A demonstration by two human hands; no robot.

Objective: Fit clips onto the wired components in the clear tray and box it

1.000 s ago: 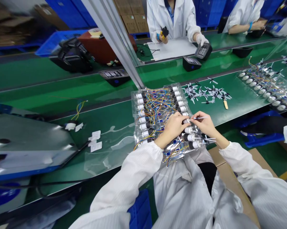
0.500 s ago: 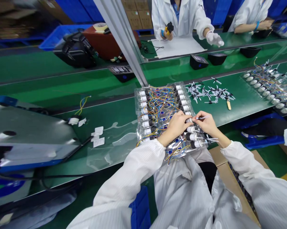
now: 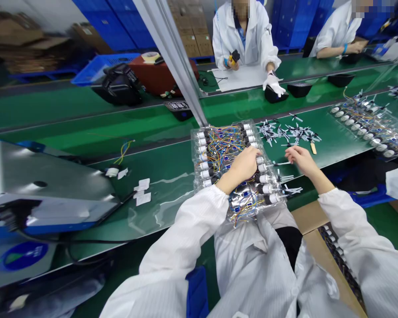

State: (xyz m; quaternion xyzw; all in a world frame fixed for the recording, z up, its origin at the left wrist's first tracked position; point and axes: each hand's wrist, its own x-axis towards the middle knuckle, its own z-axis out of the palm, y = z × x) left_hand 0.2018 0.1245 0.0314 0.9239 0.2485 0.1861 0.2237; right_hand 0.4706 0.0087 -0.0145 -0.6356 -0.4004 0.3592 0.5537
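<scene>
Your left hand [image 3: 243, 165] rests on the clear tray [image 3: 199, 185] of wired motors, its fingers curled over one white-capped motor [image 3: 259, 160]. Your right hand [image 3: 300, 157] hovers just beyond the tray's edge, fingers loosely open and empty, near scattered small black-and-white parts [image 3: 287, 132].

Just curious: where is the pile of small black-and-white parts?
In the head view, the pile lies on the green table, right of the clear tray, just beyond the right hand.

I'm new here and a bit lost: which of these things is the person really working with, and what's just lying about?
In use:
left hand resting on the clear tray of wired parts
right hand, apart from the tray, nearest the pile of small black-and-white pieces

Lying about:
white paper slips
loose wires
second tray
</scene>
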